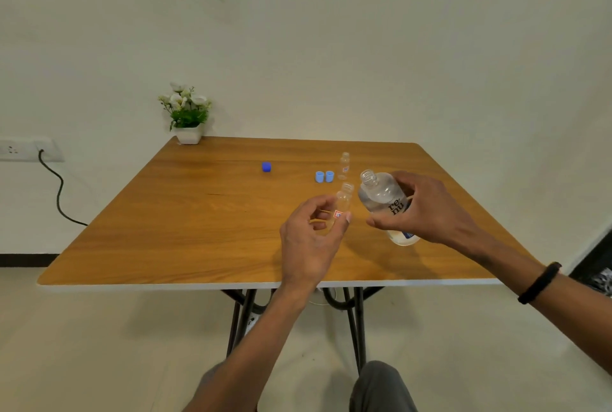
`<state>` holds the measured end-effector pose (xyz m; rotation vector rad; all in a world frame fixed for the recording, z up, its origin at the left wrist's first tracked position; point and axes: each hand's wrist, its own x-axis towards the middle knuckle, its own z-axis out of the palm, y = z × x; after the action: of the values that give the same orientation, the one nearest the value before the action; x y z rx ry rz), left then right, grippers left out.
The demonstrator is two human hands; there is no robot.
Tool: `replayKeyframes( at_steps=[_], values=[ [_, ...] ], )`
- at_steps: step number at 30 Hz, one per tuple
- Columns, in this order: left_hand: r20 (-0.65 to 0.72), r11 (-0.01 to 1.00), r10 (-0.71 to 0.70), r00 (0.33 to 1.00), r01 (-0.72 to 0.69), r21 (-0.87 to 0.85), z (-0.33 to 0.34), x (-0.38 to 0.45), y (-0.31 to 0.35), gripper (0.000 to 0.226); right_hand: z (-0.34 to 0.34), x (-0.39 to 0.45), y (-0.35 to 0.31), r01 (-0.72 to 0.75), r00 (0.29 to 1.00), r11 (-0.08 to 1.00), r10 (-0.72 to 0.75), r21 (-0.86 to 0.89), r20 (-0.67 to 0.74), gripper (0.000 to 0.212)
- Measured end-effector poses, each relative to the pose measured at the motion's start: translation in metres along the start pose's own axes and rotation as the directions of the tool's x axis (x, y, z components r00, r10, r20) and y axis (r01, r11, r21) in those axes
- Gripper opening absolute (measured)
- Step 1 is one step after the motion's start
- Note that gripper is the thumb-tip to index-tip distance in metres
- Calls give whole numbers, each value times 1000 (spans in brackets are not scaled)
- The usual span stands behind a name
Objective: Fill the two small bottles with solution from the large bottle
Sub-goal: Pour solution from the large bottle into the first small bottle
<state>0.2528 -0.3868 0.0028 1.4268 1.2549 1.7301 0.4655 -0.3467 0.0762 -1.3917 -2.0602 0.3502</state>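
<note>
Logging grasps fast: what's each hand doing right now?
Left hand: closed on a small bottle, uncapped.
Right hand: closed on the large bottle, uncapped and tilted.

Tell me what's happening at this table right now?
A person is about to pour. The right hand holds the large bottle, uncapped and tilted toward the small bottle held in the left hand. No liquid is visibly flowing yet. A second small bottle stands open farther back on the table, beside two light blue caps; a darker blue cap sits apart to their left.
</note>
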Motion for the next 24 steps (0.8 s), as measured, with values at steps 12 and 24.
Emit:
replayKeyframes(
  at_steps=[12, 24],
  values=[
    [116, 988, -73, 991, 56, 145, -12, 7, -33, 42, 27, 6, 1, 16, 1000, 1000, -16, 0, 2, 72],
    [107, 979, -55, 993, 33, 200, -21, 9, -71, 48, 50, 17, 13, 29, 997, 994, -22, -103, 68, 78]
  ],
)
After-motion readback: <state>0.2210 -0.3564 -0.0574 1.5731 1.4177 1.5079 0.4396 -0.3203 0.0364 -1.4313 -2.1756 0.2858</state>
